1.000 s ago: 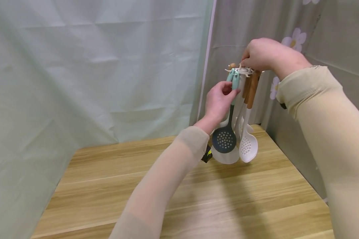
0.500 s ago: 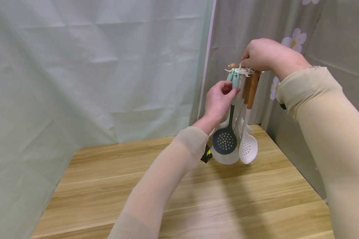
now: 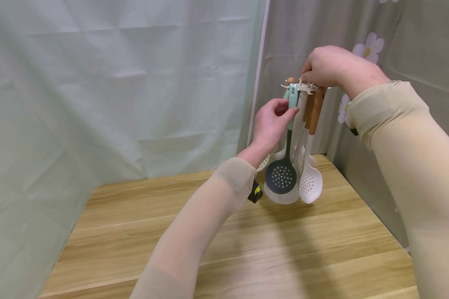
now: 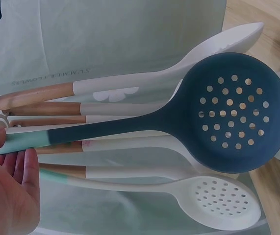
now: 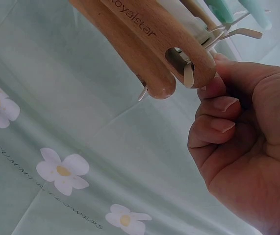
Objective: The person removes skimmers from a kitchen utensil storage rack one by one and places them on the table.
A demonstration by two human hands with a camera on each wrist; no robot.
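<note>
1. We see our left hand (image 3: 271, 124) with thumb and fingers pinched on the mint handle of the dark slotted skimmer (image 3: 281, 176), just below where it hangs.
2. The skimmer's long axis runs almost straight down: handle top at the white hook ring (image 3: 302, 87), perforated bowl at the bottom, well above the table (image 3: 217, 232).
3. Our right hand (image 3: 331, 66) sits on top of the ring, fingers curled and gripping it (the wrist view shows fingertips (image 5: 223, 104) by the wire hooks).
4. So the handle lies just right of the left hand, which is the nearer one to it; the right hand is above.
5. Wooden-handled white utensils, among them a white slotted spoon (image 3: 310, 185), hang touching the skimmer's far side.
</note>
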